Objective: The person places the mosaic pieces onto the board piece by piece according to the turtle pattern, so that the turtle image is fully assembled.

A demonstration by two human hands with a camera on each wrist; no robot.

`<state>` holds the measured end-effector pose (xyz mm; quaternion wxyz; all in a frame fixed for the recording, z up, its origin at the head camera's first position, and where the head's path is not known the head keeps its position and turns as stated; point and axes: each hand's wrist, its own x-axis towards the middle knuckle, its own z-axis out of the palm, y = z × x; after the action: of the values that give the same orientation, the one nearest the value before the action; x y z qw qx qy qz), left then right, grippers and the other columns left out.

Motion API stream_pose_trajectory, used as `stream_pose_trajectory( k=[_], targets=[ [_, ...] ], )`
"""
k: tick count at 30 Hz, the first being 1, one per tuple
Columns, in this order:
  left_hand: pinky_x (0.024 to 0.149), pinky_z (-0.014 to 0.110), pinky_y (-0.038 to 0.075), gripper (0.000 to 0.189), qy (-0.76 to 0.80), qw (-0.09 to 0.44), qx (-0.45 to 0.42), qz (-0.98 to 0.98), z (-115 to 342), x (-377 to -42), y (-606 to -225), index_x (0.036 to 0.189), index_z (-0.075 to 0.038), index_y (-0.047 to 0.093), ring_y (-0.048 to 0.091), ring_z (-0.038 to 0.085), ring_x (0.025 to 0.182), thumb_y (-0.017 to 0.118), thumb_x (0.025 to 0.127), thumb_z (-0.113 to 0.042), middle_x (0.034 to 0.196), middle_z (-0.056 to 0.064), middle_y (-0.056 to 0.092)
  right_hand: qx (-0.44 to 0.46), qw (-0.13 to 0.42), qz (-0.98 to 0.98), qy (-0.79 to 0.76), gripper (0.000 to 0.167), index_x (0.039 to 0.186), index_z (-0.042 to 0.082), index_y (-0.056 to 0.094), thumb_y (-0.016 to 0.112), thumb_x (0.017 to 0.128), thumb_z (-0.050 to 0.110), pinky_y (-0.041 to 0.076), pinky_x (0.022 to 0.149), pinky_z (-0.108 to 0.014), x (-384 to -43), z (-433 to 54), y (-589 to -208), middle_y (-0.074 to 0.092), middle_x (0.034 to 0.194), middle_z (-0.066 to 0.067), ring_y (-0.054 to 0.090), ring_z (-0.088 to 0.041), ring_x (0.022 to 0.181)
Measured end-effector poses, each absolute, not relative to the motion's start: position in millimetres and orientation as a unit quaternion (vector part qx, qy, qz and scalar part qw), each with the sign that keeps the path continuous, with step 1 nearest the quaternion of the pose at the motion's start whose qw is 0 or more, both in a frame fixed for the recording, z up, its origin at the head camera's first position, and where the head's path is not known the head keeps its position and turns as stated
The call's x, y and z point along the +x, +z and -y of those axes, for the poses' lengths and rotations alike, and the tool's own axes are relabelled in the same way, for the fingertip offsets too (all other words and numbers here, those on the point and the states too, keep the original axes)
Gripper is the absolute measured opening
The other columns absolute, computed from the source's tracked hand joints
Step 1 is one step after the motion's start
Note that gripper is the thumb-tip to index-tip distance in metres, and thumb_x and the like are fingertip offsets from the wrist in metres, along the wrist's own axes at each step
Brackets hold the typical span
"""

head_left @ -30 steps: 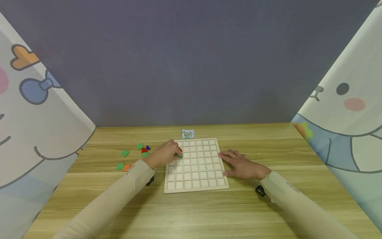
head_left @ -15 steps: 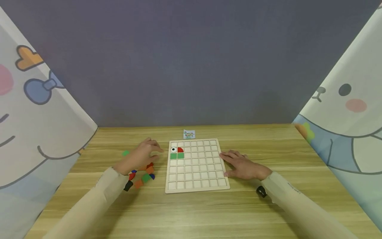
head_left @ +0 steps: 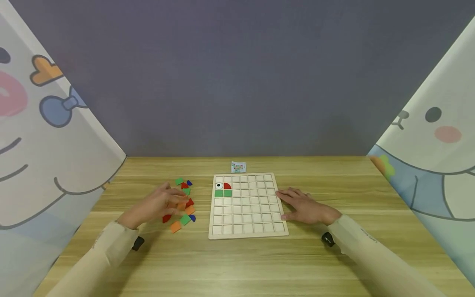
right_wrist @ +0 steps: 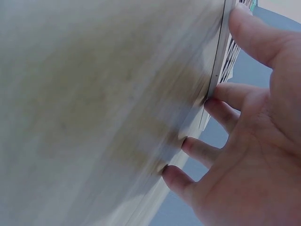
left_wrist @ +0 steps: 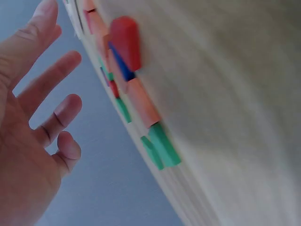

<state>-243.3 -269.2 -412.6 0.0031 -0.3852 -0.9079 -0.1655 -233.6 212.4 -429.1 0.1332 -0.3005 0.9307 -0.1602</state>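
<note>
A wooden grid board (head_left: 248,218) lies on the table in the head view. In its upper left cells sit a white eye tile (head_left: 219,186), a red rounded piece (head_left: 227,186) and two green squares (head_left: 223,193). My left hand (head_left: 157,203) hovers over loose coloured pieces left of the board, fingers spread and holding nothing; it covers part of the pile. Red (left_wrist: 126,40), blue, orange and green (left_wrist: 163,146) pieces show in the left wrist view. My right hand (head_left: 304,208) touches the board's right edge with thumb and fingertips, its fingers extended.
A small printed card (head_left: 238,167) lies behind the board. Among the loose pieces are an orange square (head_left: 175,227), a green square (head_left: 185,220) and a blue rounded piece (head_left: 192,218). A grey partition (head_left: 245,82) stands along the table's back edge.
My left hand has left the board and moved left to above the loose pieces, uncovering the eye tile, red piece and green squares. The right hand stays at the board's edge.
</note>
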Motion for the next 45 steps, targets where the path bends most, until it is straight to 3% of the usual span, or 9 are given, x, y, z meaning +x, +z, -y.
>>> stream_pose_trajectory(
  k=[4, 12, 23, 33, 40, 45],
  targets=[
    [0.074, 0.036, 0.04, 0.036, -0.166, 0.005, -0.396, 0.903, 267.9, -241.8, -418.2, 0.104, -0.014, 0.075, 0.044, 0.017, 0.092, 0.081, 0.071, -0.026, 0.116, 0.005, 0.062, -0.3, 0.132, -0.931, -0.161, 0.079, 0.151, 0.011, 0.023, 0.059, 0.09, 0.046, 0.013, 0.096, -0.074, -233.5, -212.2, -428.4, 0.022, 0.153, -0.009, 0.012, -0.041, 0.138],
    [0.066, 0.026, 0.037, 0.032, -0.129, 0.027, -0.391, 0.911, 258.0, -234.0, -423.6, 0.089, -0.017, 0.079, 0.038, 0.009, 0.077, 0.086, 0.061, -0.03, 0.086, -0.012, 0.057, -0.296, 0.134, -0.931, -0.163, 0.079, 0.151, 0.011, 0.024, 0.06, 0.09, 0.045, 0.012, 0.096, -0.073, -232.4, -210.5, -426.1, 0.022, 0.153, -0.009, 0.012, -0.041, 0.138],
    [0.069, 0.026, 0.049, 0.032, -0.133, -0.003, -0.376, 0.917, 247.9, -227.0, -426.5, 0.091, -0.011, 0.075, 0.053, 0.014, 0.081, 0.088, 0.063, -0.021, 0.087, -0.009, 0.065, -0.296, 0.133, -0.933, -0.158, 0.079, 0.151, 0.011, 0.024, 0.061, 0.09, 0.045, 0.012, 0.096, -0.073, -232.4, -211.1, -427.1, 0.022, 0.153, -0.01, 0.013, -0.041, 0.138],
    [0.066, 0.027, 0.048, 0.025, -0.148, -0.014, -0.362, 0.92, 242.8, -226.9, -425.7, 0.089, -0.014, 0.071, 0.052, 0.014, 0.081, 0.085, 0.068, -0.015, 0.085, -0.009, 0.062, -0.299, 0.13, -0.932, -0.161, 0.079, 0.151, 0.011, 0.024, 0.061, 0.09, 0.044, 0.012, 0.096, -0.073, -232.7, -210.9, -426.5, 0.022, 0.153, -0.01, 0.013, -0.041, 0.138],
    [0.063, 0.026, 0.044, 0.02, -0.138, 0.017, -0.386, 0.912, 238.9, -230.5, -426.3, 0.085, -0.016, 0.068, 0.048, 0.011, 0.074, 0.082, 0.072, -0.009, 0.078, -0.012, 0.058, -0.302, 0.131, -0.931, -0.161, 0.079, 0.151, 0.01, 0.024, 0.061, 0.09, 0.044, 0.013, 0.095, -0.074, -232.4, -211.4, -425.8, 0.022, 0.153, -0.011, 0.013, -0.042, 0.138],
    [0.065, 0.028, 0.044, 0.018, -0.143, 0.084, -0.422, 0.891, 232.8, -236.6, -420.7, 0.08, -0.014, 0.07, 0.052, 0.012, 0.07, 0.085, 0.069, -0.01, 0.078, -0.008, 0.062, -0.301, 0.134, -0.93, -0.163, 0.079, 0.151, 0.011, 0.023, 0.061, 0.09, 0.044, 0.012, 0.095, -0.074, -232.6, -211.2, -425.8, 0.022, 0.153, -0.01, 0.012, -0.041, 0.138]
  ],
)
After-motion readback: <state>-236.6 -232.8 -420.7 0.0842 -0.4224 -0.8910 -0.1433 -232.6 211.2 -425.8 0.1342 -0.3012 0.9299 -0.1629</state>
